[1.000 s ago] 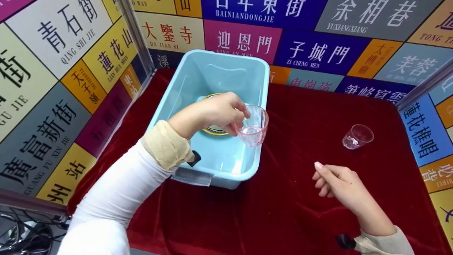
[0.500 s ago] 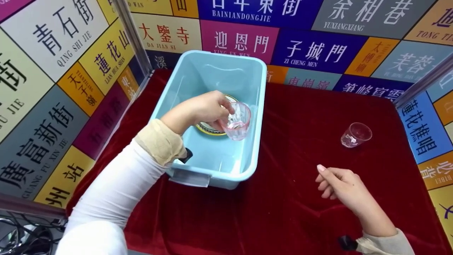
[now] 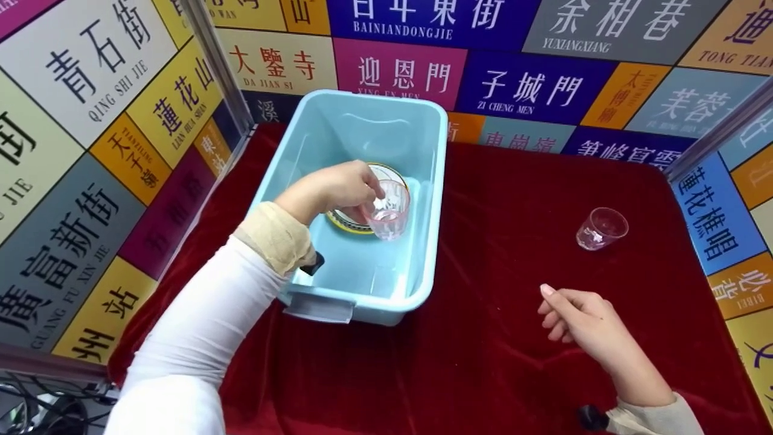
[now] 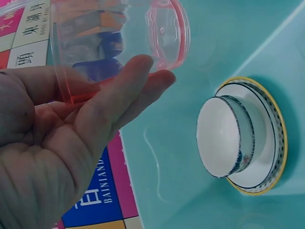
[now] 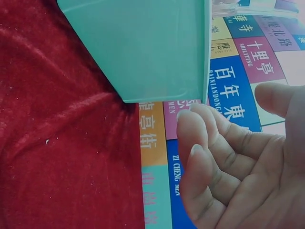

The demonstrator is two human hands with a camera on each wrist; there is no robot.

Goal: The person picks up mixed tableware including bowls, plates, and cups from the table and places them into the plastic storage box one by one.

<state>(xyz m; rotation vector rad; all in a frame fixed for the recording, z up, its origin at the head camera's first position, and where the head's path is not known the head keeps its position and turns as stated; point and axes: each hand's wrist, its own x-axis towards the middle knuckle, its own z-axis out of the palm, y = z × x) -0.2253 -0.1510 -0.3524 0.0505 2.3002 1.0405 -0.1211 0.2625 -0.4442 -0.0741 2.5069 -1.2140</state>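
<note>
My left hand (image 3: 343, 188) pinches a clear pinkish cup (image 3: 389, 217) by its rim, over the inside of a light blue plastic bin (image 3: 432, 241). In the left wrist view the cup (image 4: 109, 38) lies between thumb and fingers. Below it in the bin, a white bowl (image 4: 221, 138) with a patterned band sits on a yellow-rimmed plate (image 4: 279, 143). From the head, the hand and cup partly cover the plate (image 3: 386, 172). Over the red cloth at the right, my right hand (image 3: 583, 320) hangs loosely curled and holds nothing.
A second clear cup (image 3: 601, 229) stands on the red cloth (image 3: 483, 362), beyond the right hand. Printed panels (image 3: 398, 66) wall the table at the back and both sides. The bin's grey handle (image 3: 320, 308) faces the near side.
My left hand has carried the pinkish cup leftward, from above the bin's right rim to over its inside. The right hand has barely moved.
</note>
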